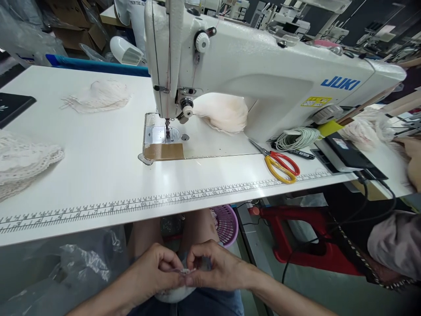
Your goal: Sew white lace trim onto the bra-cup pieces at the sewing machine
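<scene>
Over the lap, below the table's front edge, my left hand (158, 273) and my right hand (213, 267) meet with fingertips pinched. Between them they grip the edge of a small pale fabric piece (174, 295), rounded like a cup. Fingers cover most of its upper edge, so the detail there cannot be made out. Beyond the hands stands a white sewing machine (250, 61), its presser foot (167, 131) low over the needle plate. A pale peach, cup-shaped fabric piece (226, 113) lies on the machine bed behind the needle.
Scissors (279, 164) with red and yellow handles rest near the front edge, beside a coiled cord (297, 138). Lace-edged fabric (28, 160) and another pale piece (101, 95) lie left. Below are a purple basket (230, 226) and a red stool (309, 243). Someone's sleeve (396, 243) shows right.
</scene>
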`<state>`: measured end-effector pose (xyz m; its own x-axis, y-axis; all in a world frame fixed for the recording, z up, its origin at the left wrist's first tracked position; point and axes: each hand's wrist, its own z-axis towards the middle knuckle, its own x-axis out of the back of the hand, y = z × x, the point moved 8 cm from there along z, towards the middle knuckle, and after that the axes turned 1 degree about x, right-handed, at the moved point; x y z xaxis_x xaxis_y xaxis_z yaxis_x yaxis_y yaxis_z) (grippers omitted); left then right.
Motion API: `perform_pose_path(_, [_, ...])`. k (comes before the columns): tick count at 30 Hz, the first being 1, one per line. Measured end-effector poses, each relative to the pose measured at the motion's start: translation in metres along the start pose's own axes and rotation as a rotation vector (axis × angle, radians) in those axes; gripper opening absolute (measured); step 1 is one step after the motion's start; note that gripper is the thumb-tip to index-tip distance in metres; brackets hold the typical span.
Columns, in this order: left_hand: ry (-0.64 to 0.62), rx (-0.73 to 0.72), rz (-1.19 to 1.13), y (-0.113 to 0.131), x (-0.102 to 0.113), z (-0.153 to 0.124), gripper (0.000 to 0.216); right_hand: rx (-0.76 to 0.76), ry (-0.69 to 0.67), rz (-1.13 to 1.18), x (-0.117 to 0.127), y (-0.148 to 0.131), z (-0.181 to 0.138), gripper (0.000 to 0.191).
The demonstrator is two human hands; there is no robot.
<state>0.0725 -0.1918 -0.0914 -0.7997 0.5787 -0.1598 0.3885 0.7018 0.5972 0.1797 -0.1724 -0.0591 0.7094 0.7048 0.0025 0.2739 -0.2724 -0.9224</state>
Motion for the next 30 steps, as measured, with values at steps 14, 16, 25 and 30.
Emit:
perform_pose_path(14, [-0.012, 0.026, -0.104, 0.002, -0.007, 0.006, 0.033, 0.068, -0.105, 0.095, 0.0, 0.004, -0.005, 0.027])
perform_pose_path(16, [0.003, 0.037, -0.117, 0.003, -0.006, 0.005, 0.034, 0.067, -0.112, 0.065, 0.0, 0.003, -0.005, 0.027])
perform_pose_path(25, [-0.091, 0.025, -0.117, 0.012, -0.012, 0.004, 0.037, 0.053, -0.113, 0.171, -0.002, 0.009, -0.005, 0.029])
perform_pose_path(30, [-0.006, 0.078, -0.102, 0.016, -0.008, -0.001, 0.03, 0.019, -0.117, 0.158, 0.001, 0.013, -0.008, 0.039])
